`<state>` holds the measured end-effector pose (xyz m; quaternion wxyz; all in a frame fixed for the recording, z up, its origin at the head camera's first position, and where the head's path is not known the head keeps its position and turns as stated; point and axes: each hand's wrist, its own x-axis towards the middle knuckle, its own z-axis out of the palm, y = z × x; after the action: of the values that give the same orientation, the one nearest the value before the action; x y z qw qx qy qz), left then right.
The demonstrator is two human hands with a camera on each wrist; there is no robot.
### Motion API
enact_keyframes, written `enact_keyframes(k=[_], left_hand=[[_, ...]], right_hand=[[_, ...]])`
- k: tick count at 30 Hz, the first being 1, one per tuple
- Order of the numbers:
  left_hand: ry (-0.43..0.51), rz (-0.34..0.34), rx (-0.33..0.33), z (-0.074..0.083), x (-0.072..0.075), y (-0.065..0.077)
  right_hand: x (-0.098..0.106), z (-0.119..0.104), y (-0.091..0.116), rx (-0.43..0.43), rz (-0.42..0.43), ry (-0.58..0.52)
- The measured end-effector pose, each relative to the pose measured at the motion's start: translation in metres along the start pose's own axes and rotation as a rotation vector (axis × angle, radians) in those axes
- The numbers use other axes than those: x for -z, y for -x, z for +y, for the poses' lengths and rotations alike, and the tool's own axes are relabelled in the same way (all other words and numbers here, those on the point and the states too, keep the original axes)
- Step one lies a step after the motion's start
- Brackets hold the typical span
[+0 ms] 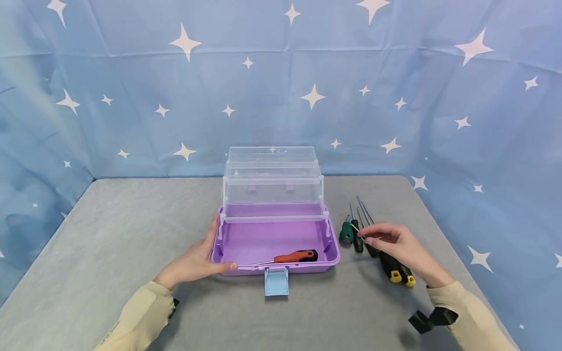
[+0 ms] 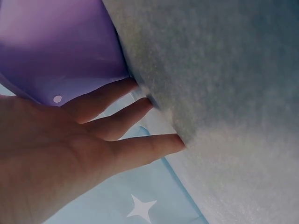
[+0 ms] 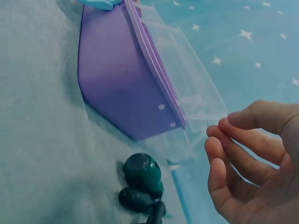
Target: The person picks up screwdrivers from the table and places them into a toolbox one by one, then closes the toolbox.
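Note:
A purple toolbox point(image 1: 272, 239) with its clear lid raised stands mid-table. An orange-and-black screwdriver point(image 1: 296, 256) lies inside along the front wall. My left hand point(image 1: 197, 256) rests on the box's left front corner, thumb along the front, the other fingers straight against the side. Right of the box my right hand point(image 1: 397, 243) hovers over several screwdrivers, fingers loosely bent and thumb near the fingertips; nothing shows between them in the right wrist view. Under and beside it lie a green-handled screwdriver point(image 1: 346, 234), a black-handled screwdriver point(image 1: 357, 239) and yellow-ended black screwdrivers point(image 1: 390, 267), partly hidden.
The raised clear lid point(image 1: 272, 170) and its tiered trays lean back over the rear of the box. A light blue latch point(image 1: 276, 282) hangs down in front. Behind the grey table point(image 1: 145, 219) hangs a blue curtain point(image 1: 263, 87) with white stars.

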<state>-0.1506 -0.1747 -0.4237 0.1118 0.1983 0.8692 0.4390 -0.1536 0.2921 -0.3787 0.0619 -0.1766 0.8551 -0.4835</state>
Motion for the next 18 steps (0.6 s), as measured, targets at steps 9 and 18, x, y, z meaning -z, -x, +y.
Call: enact_keyframes(k=[9, 18], left_hand=[[-0.028, -0.013, 0.031, 0.003, 0.001, 0.002], [-0.04, -0.005, 0.028, 0.002, 0.002, 0.003]], right_hand=[[0.006, 0.01, 0.007, -0.031, 0.007, 0.026], [0.009, 0.021, 0.015, -0.064, 0.027, 0.02]])
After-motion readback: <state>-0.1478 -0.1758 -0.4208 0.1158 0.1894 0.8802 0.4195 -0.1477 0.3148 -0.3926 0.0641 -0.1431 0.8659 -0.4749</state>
